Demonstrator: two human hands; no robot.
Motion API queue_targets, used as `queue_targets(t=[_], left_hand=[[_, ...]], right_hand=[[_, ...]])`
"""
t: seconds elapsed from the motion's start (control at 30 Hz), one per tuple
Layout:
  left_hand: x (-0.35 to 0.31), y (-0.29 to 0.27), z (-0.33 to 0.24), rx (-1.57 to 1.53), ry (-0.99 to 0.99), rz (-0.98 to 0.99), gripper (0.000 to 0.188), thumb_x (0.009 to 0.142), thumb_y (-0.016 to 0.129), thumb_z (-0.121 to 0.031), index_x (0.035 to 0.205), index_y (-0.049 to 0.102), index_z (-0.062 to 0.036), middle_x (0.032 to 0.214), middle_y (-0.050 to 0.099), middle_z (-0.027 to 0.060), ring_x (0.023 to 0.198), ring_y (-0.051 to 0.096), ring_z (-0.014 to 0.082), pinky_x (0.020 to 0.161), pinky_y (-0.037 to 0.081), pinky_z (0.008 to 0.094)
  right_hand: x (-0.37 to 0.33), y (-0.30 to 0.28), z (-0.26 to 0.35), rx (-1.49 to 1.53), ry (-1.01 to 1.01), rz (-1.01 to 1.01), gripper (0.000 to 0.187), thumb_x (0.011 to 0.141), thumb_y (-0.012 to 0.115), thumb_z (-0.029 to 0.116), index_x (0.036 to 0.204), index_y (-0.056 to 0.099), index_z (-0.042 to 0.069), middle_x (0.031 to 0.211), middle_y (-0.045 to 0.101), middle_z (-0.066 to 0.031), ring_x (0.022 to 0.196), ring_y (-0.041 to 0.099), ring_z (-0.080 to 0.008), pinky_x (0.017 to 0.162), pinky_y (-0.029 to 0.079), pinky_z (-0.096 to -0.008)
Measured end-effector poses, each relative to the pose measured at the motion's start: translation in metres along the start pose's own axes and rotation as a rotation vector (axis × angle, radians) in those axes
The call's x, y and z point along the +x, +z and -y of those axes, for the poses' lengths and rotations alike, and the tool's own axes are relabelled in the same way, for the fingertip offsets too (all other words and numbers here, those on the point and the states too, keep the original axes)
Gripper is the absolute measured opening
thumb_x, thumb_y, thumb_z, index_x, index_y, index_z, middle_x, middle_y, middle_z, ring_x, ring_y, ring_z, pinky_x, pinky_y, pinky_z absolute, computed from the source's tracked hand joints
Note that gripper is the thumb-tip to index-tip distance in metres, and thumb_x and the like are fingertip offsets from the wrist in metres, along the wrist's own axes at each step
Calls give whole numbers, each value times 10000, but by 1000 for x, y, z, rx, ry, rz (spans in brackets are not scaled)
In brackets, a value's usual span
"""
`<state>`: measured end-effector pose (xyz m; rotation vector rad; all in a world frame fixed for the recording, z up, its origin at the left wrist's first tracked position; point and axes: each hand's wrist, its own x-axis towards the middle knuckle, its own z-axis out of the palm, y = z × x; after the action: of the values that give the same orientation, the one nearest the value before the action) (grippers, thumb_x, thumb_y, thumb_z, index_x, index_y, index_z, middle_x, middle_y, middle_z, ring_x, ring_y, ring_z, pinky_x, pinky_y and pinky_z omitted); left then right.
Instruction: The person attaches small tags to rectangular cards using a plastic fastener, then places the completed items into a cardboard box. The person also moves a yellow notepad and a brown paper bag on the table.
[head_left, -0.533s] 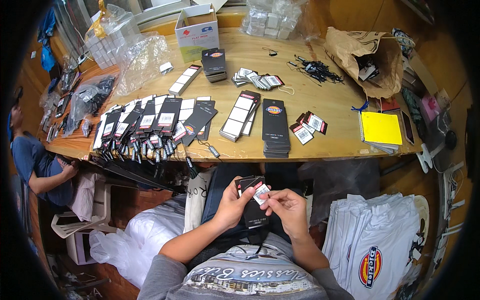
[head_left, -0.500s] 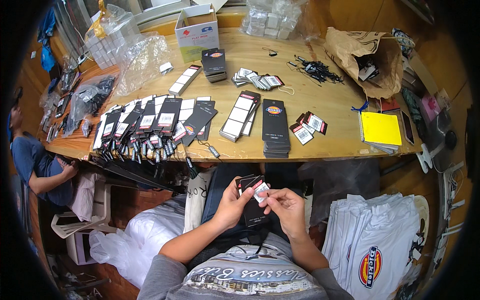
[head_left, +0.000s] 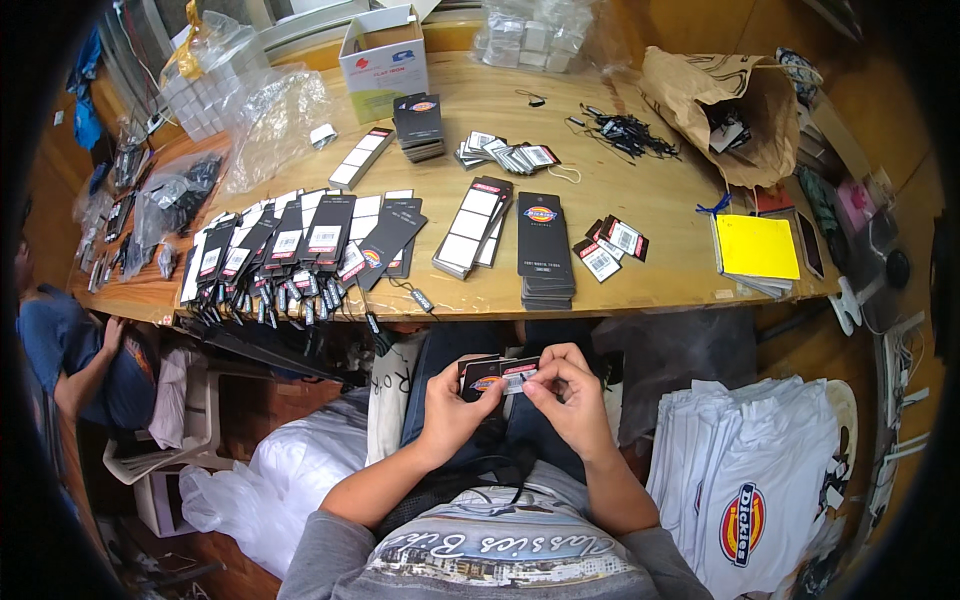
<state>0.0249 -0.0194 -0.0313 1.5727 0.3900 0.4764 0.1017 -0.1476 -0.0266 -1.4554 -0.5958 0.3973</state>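
Observation:
Over my lap, just off the table's front edge, both hands are closed. Black hang tags [head_left: 481,381] with a coloured emblem are in my left hand [head_left: 455,408], thumb across the front. My right hand [head_left: 571,398] pinches the right end of a small barcode tag [head_left: 519,376] with a red stripe, held beside them. Ahead of my hands on the table stand a stack of long black hang tags [head_left: 543,240] and a stack of tags with white panels [head_left: 469,225]. Several loose small barcode tags [head_left: 612,247] lie to their right. My fingers partly cover what they hold.
At left lies a spread of strung tags [head_left: 325,235]. Farther back are a cardboard box [head_left: 385,75], black string loops [head_left: 630,135] and a brown paper bag [head_left: 690,90]. A yellow pad [head_left: 758,248] sits right. White shirts [head_left: 740,470] are piled beside me; another person [head_left: 75,350] sits left.
The tags in my hands have turned, with the small barcode tag now nearly level beside the emblem tag. My right hand has shifted up slightly, and the whole view has moved a little.

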Motion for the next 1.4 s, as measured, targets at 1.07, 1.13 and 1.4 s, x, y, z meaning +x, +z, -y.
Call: queue_targets(t=[1.07, 1.13, 1.4], left_hand=[[5, -2, -10, 295, 312, 285, 392, 703, 525, 66, 1082, 484, -26, 769, 586, 148, 602, 589, 226, 527, 432, 248], [0, -10, -12, 258, 54, 401, 436, 746, 479, 64, 1168, 420, -29, 817, 602, 141, 571, 538, 116, 505, 396, 217], [-2, -15, 5, 247, 133, 199, 317, 724, 574, 20, 1035, 511, 9, 827, 623, 110, 740, 595, 118, 598, 454, 209]], right_hand=[[6, 6, -19, -65, -79, -157, 79, 715, 568, -31, 710, 492, -9, 801, 507, -43, 632, 452, -52, 495, 360, -167], [5, 2, -20, -61, -56, -167, 80, 713, 568, -34, 708, 492, -9, 801, 507, -42, 628, 452, -55, 492, 360, -172], [-3, 3, 13, -351, -230, -126, 92, 653, 616, 0, 683, 530, 14, 929, 443, -46, 654, 437, -68, 513, 324, -176]])
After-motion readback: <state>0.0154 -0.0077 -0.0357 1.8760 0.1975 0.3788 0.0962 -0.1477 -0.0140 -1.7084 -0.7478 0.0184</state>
